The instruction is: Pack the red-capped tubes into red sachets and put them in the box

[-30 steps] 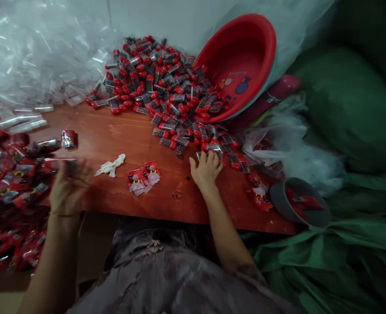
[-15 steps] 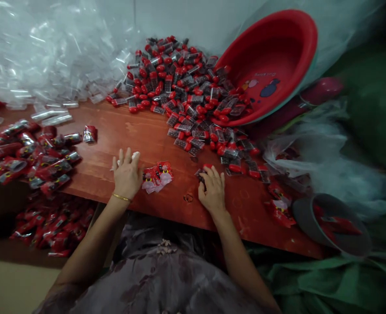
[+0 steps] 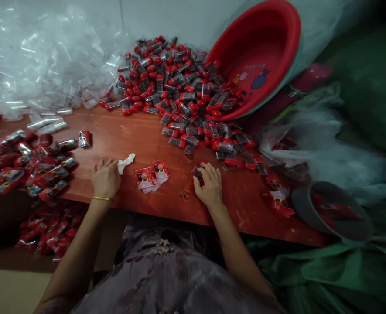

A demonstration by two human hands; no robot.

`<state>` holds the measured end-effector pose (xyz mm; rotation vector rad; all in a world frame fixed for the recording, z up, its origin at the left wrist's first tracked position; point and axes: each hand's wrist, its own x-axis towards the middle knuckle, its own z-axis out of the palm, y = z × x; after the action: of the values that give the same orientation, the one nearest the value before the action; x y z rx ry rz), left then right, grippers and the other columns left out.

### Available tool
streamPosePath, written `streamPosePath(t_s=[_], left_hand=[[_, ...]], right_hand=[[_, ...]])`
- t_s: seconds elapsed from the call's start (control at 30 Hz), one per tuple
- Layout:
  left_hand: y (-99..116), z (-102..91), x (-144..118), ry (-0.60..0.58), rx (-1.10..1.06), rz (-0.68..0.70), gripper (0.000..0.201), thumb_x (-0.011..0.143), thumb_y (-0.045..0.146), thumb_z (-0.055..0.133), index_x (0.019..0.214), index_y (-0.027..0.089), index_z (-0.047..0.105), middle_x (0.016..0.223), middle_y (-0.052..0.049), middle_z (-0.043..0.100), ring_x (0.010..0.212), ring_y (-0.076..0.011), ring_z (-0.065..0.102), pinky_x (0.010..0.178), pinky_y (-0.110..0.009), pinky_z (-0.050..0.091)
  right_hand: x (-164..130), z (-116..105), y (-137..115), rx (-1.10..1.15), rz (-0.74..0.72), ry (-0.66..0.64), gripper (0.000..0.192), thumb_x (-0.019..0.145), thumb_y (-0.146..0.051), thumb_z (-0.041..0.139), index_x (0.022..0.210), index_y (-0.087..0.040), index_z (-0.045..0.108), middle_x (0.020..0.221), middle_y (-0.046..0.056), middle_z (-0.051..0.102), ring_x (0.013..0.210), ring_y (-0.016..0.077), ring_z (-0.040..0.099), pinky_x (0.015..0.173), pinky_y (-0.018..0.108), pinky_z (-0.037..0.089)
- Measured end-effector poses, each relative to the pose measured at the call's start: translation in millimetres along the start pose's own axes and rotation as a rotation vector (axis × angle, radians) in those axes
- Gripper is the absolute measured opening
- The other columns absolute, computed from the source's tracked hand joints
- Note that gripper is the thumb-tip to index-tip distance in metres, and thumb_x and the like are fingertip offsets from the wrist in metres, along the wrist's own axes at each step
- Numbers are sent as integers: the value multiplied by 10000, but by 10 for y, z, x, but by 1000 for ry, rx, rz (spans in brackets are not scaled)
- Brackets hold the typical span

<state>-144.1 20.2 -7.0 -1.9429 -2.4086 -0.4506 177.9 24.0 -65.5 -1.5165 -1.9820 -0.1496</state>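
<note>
Red-capped tube lies under the fingers of the right hand, near the front edge of the red wooden surface. From the left: a heap of wrapped red packets; the left hand, fingers curled down on the surface, touching a white scrap, grasping nothing visible; a few small red sachets between the hands; the right hand, closed over the tube. Behind, a pile of red-capped tubes spills from a tilted red basin.
</note>
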Motion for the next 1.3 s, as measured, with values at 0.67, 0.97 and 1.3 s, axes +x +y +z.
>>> streamPosePath(t_s=[0.67,0.97,1.3], left_hand=[[760,341,-106,-13,-199,320,308,864,348,469,1021,262,719,1315,-97,570,1323,-338,379,1084,-563,220],[872,58,-264,-22,-505,229,317,847,358,503,1070,240,696,1316,-91,571,1316,-310,397,1101,-511,209],[1004,56,-302,-471,-1602,-469,408,485,428,828,742,134,711,640,-12,664,533,-104,552,540,-214,437]], right_hand=[[37,-163,-103,25,19,88,240,857,-334,501,1003,-194,630,1171,109,645,1177,253,517,1047,458,278],[305,2,-949,794,366,-108,252,843,-428,509,863,-199,612,770,15,644,665,144,573,638,252,457],[272,9,-1003,910,301,-189,276,882,-340,425,637,-212,441,612,-40,459,595,109,444,568,221,354]])
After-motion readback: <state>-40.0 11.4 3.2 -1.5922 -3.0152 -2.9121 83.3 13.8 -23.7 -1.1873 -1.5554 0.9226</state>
